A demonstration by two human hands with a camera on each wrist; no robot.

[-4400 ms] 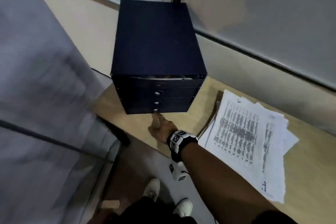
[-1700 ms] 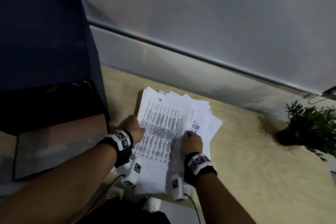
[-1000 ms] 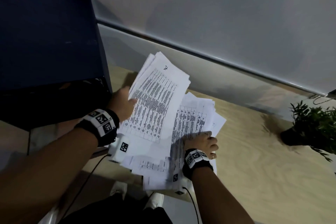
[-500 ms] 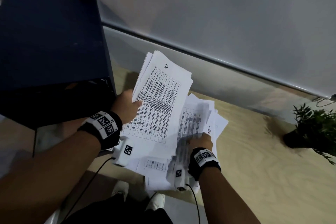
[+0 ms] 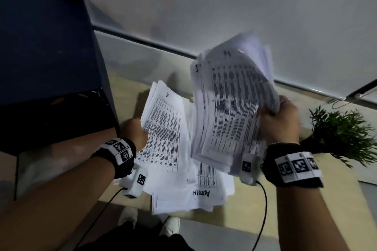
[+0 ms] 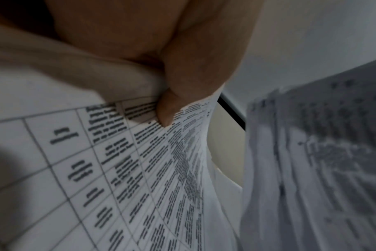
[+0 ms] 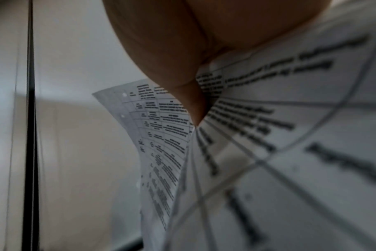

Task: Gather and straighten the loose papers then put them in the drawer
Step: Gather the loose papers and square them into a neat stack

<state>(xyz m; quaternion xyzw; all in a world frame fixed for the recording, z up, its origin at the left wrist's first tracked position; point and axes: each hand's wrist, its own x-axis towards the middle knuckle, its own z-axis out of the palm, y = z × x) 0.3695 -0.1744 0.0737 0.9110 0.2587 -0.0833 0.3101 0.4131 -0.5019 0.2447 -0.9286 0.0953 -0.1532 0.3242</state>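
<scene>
Right now the papers are split into three lots. Your right hand [image 5: 279, 122] has its fingers curled round the edge of one raised sheaf [image 5: 230, 108], right of centre and motion-blurred. Your left hand [image 5: 134, 133] pinches the left edge of a second sheaf [image 5: 163, 126], thumb on top, tilted up off the bench [image 5: 318, 210]. A third lot of loose sheets [image 5: 195, 193] lies fanned on the bench beneath both, overhanging its near edge at lower centre.

By the look of it this paper is light and limp: both held sheafs bow and splay in the wrist views, so single sheets could slip out. You would do best to hold each sheaf along a long edge, thumb over and fingers under, then stand the joined stack on a short edge and tap it square.

Further out, one dark drawer unit [image 5: 47, 63] fills the upper left, its front in shadow, so you cannot tell which drawer is open. One small green plant [image 5: 342, 134] stands at the right.
</scene>
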